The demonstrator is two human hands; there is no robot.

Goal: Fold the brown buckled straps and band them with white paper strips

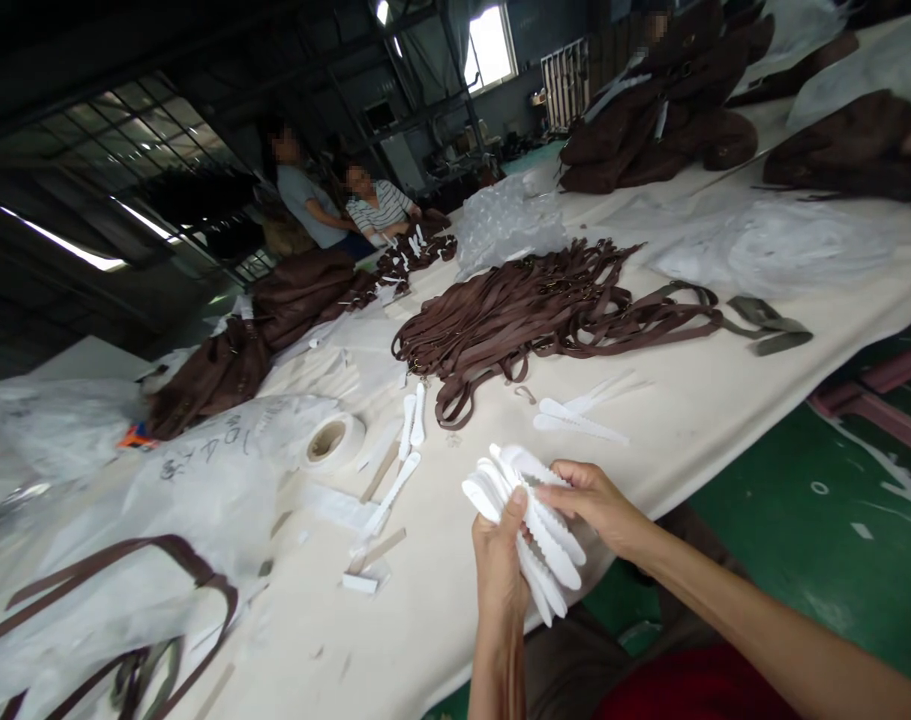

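A fanned bundle of white serrated strips [551,545], flat with rounded ends, is gripped by my left hand [500,555], its thumb pressed across them. My right hand [594,500] is at the bundle's right side, fingers and thumb closed on the edge of the upper strips. The fingers behind the bundle are hidden. Just beyond, similar loose white strips [581,424] lie on the cream-covered table [395,640]. More white strips [408,425] lie to the left of the hands.
A heap of brown straps [500,310] spreads over the table's middle. To the left are a white tape roll [335,442] and plastic bags [215,480]. Brown bags [657,130] are piled at the far right. Two people [309,200] are at the far left side.
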